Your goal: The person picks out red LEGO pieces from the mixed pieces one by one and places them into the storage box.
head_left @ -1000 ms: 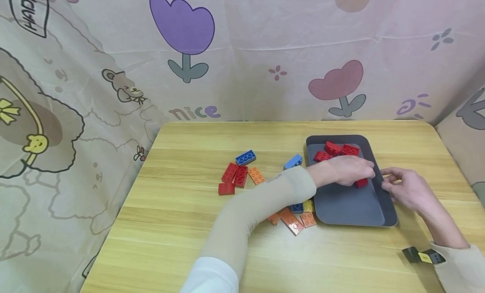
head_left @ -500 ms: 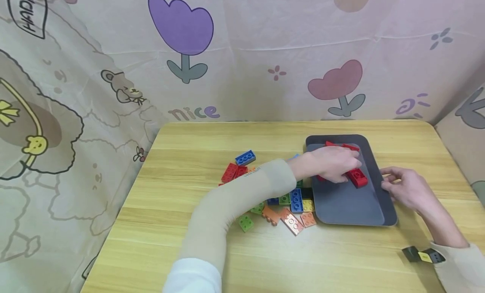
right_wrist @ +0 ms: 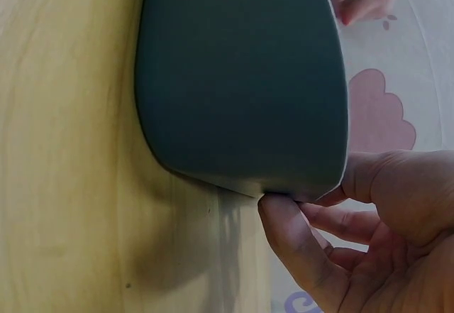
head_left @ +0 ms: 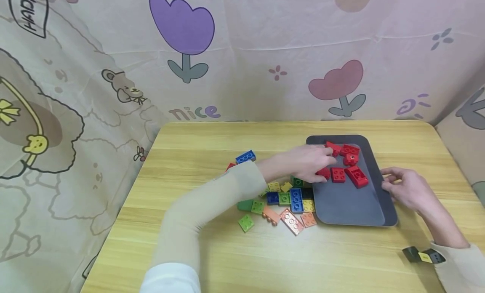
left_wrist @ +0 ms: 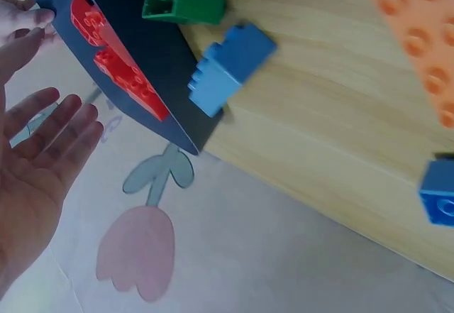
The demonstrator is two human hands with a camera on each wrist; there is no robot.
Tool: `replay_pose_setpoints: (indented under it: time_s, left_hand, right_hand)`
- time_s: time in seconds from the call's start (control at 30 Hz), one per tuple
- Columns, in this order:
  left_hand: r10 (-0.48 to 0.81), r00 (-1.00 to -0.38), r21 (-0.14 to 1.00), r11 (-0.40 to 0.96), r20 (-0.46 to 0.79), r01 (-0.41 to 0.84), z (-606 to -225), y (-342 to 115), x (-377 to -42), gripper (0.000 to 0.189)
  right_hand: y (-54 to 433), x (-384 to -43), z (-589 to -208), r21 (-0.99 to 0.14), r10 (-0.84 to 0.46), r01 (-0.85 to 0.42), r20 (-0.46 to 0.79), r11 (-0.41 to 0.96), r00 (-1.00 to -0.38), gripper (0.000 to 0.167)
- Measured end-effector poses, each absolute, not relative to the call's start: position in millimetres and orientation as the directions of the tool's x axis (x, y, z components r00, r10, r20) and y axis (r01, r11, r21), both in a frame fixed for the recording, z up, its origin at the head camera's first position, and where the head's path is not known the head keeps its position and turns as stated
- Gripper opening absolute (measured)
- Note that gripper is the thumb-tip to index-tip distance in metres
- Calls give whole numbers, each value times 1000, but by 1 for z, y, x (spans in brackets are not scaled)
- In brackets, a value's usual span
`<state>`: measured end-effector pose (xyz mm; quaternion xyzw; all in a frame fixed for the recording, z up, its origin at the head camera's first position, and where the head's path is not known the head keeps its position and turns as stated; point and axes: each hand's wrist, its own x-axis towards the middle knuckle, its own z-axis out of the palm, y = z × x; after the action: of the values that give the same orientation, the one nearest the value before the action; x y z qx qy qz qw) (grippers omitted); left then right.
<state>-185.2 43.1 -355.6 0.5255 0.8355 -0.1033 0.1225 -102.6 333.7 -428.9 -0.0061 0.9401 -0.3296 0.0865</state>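
Note:
My left hand (head_left: 311, 161) reaches over the left side of a dark grey tray (head_left: 350, 206), its fingertips right at a red brick (head_left: 323, 173). In the left wrist view its fingers (left_wrist: 57, 135) are spread nearly straight, with nothing in the palm. Several red building bricks lie in the far half of the tray, among them a square one (head_left: 338, 175) and a longer one (head_left: 357, 177). At the tray's right side, my right hand (head_left: 407, 190) holds the edge between thumb and fingers; the right wrist view shows the thumb (right_wrist: 280, 224) against the outer wall.
Left of the tray lie loose bricks: a blue one (head_left: 296, 200), a green one (head_left: 257, 206), an orange one (head_left: 291, 221) and yellow ones (head_left: 273, 186). Farther back is another blue brick (head_left: 245, 157). My left forearm hides part of this group. A printed cloth (head_left: 242, 65) hangs behind the wooden table.
My left hand has moved left across the tray, from its right side to its left side, uncovering the red bricks there. The right hand stays at the tray's edge.

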Motion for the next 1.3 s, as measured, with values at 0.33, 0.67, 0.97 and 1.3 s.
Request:
replay_pose_setpoints:
  time_s: [0.33,0.67,0.97,1.3]
  left_hand:
    - [806,-526,-5,545,-273,838,-345,-13,-188,78]
    - [709,-673,75,698,-211,712,-340,-67,-183,85]
    - [636,-748,125,771,-190,624,-343,-114,-175,86]
    - [631,-741,199,775,-229,599,-356,-146,-161,89]
  right_hand:
    - [335,-103,-429,-622,-64,57,-171,781,-983,43]
    - [335,-103,-429,-616,-67,53,-170,786,-983,43]
    - [335,-103,-428,-609,-64,58,-177,791,-982,44]
    - [334,-103,-429,-616,-69,51,-169,786,-983,43]
